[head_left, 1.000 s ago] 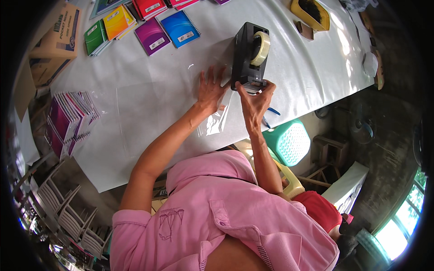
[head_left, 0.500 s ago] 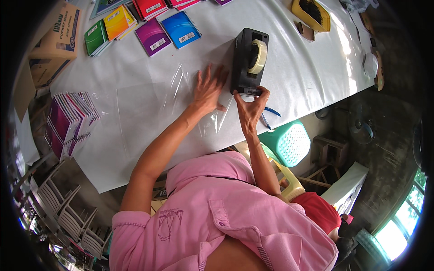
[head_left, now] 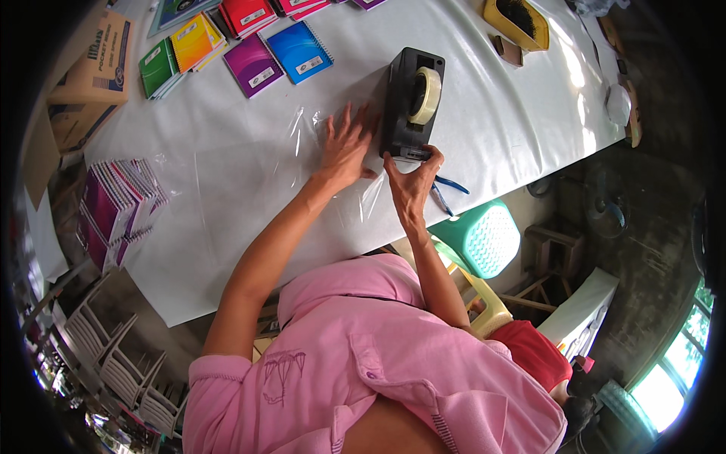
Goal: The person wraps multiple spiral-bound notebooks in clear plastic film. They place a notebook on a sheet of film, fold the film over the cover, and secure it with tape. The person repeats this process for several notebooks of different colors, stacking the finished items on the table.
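Note:
My left hand [head_left: 345,157] lies flat with fingers spread on a sheet of clear plastic film [head_left: 249,170], which is spread over the white-covered table. Beside it stands a black tape dispenser [head_left: 398,106] carrying a roll of pale tape [head_left: 430,97]. At its near end is my right hand [head_left: 411,184], with the thumb on the left corner and the fingers on the right one. Whether a strip of tape is also between them cannot be made out. Blue-handled pliers [head_left: 446,195] lie just right of that hand, near the table edge.
Spiral notebooks stand at the far side, among them a blue one [head_left: 300,51], a purple one [head_left: 253,64] and green ones [head_left: 159,66]. A purple notebook stack [head_left: 113,208] and a cardboard box [head_left: 94,68] are at left. A yellow tray [head_left: 517,24] sits far right; a green stool [head_left: 490,238] stands below.
The tape dispenser and my right hand on it have shifted slightly left. My left hand stays flat on the film; the whole view has moved a little.

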### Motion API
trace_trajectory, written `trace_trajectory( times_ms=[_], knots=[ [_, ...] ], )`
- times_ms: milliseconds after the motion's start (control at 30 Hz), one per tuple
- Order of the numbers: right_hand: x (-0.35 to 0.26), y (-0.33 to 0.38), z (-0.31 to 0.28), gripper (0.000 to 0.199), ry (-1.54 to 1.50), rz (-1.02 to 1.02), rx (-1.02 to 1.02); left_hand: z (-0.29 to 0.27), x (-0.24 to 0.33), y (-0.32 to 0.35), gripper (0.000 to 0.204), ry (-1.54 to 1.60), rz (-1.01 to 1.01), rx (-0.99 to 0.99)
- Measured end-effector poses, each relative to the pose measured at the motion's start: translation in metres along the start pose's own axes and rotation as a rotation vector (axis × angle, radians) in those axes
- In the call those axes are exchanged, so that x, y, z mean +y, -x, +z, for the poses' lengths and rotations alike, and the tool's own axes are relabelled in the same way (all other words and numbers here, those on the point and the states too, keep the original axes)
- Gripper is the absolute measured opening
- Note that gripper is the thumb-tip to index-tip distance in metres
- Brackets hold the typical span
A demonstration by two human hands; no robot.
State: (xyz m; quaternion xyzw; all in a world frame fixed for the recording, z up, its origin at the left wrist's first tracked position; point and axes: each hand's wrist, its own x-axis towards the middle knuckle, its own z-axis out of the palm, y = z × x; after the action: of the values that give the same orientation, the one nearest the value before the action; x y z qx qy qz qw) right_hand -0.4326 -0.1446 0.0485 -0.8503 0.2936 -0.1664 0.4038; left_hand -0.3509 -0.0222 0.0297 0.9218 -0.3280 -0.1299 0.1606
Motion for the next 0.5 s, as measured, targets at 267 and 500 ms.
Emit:
trace_trajectory(
  times_ms=[267, 500],
  knots=[
    [-0.043, 0.008, -0.036, 0.033, -0.066, -0.513, -0.08, -0.005, -0.057, 0.083, 0.066, -0.14, -0.011, 0.239],
    [-0.018, 0.018, -0.002, 0.038, 0.612, -0.678, -0.891, -0.015, -0.118, 0.111, 0.065, -0.221, -0.232, 0.294]
  ],
)
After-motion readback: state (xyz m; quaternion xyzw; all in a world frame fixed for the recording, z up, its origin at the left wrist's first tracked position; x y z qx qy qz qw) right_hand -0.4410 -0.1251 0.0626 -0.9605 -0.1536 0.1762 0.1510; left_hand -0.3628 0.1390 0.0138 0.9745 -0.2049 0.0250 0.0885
